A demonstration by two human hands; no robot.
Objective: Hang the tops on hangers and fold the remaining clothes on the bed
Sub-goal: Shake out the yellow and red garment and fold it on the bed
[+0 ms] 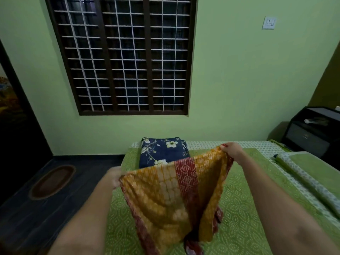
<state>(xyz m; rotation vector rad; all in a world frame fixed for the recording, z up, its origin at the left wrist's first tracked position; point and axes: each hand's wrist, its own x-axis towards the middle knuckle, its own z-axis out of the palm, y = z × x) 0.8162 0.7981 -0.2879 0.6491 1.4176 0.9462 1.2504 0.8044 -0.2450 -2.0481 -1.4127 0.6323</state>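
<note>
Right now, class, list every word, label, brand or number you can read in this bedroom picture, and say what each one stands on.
No readable text anywhere.
Wall switch plate: dark marks only, too small and blurred to read.
Yellow and red cloth held up by the left hand and right hand: pattern only.
Folded navy floral cloth: flowers only.
Green bedsheet: pattern only.

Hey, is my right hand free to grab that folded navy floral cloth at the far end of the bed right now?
Probably not yet. Your right hand grips one top corner of the yellow and red cloth, your left hand the other. The folded navy floral cloth lies uncovered just beyond it.
</note>
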